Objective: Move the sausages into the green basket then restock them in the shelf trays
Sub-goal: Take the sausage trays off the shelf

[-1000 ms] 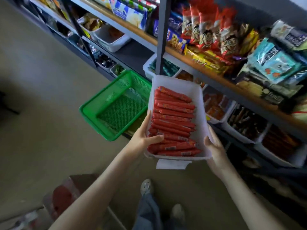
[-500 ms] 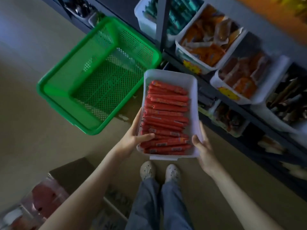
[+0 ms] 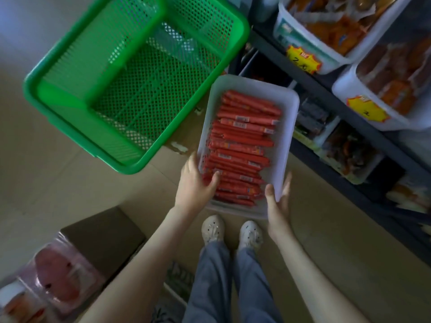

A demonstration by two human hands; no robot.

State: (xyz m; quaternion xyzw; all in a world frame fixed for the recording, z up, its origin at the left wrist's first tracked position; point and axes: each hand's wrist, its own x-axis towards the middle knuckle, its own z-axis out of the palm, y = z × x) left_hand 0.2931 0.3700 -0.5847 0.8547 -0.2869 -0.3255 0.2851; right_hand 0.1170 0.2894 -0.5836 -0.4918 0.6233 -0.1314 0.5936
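Red sausages point(image 3: 242, 145) in shiny wrappers filled a white tray point(image 3: 286, 127) from its near edge almost to its far edge, stacked crosswise. The person held this tray in the air above the floor point(image 3: 46, 194), just beside the right side of the green basket point(image 3: 77, 129). The left hands-side grip was clear: the left hand point(image 3: 196, 185) clasped the near left edge, with the thumb lying over the rim on the sausages. The right hand point(image 3: 277, 203) pinched the near right corner, thumb inside and fingers outside. The basket stood with no sausage inside it, its far corner close to the shelf point(image 3: 326, 89). The step seemed to be the first one, bringing the sausages to the basket. The next move probably called for tipping the tray over the basket rim, slowly, so the wrapped sticks would not slide onto the floor.
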